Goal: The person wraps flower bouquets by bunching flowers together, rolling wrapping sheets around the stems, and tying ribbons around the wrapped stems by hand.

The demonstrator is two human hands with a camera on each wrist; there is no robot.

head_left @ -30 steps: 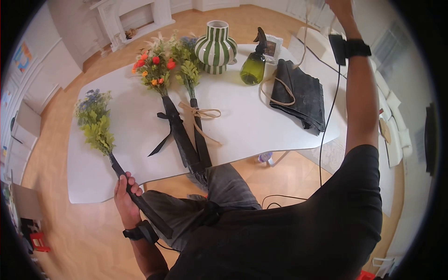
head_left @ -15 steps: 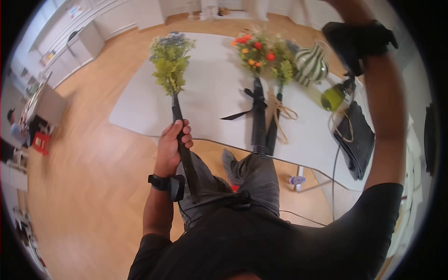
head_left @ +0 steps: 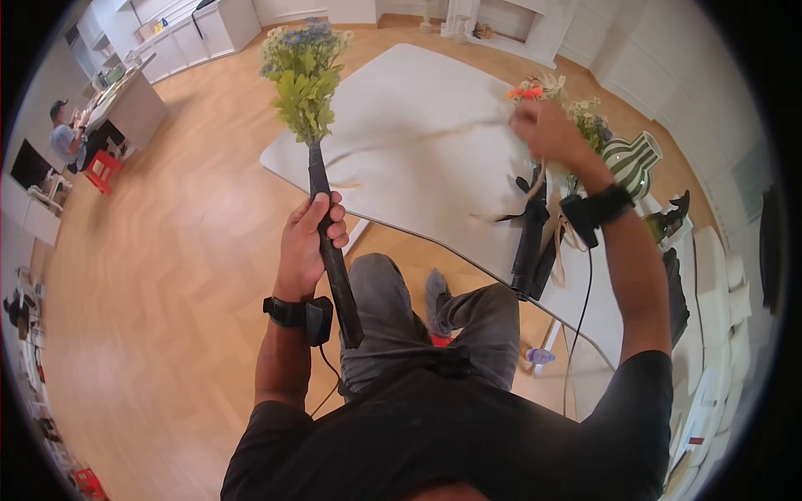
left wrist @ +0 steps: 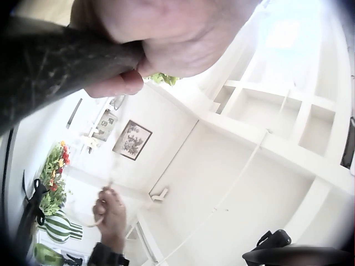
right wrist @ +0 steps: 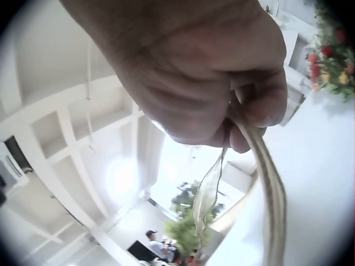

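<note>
My left hand (head_left: 312,246) grips the black-wrapped stem (head_left: 338,284) of a bouquet with blue and white flowers and green leaves (head_left: 307,96), held upright before the table's left edge. Above the table, my right hand (head_left: 547,134) pinches a beige ribbon (right wrist: 270,194), whose blurred length trails left toward the bouquet in the head view. In the right wrist view the fingers (right wrist: 266,102) are curled round the ribbon. Below that hand lie a bouquet with red flowers (head_left: 526,90), wrapped in black (head_left: 530,242), and another tied with a beige bow (head_left: 571,238).
On the white table's (head_left: 401,83) right side are a green-striped vase (head_left: 632,163), a green spray bottle (head_left: 664,224) and folded black material (head_left: 675,292). A cable (head_left: 576,342) hangs from the right wrist. A seated person (head_left: 67,138) is at the far left.
The right hand has come down and left from the upper right, bringing the ribbon across the table. The view has swung left; the left hand still holds its bouquet, now more upright.
</note>
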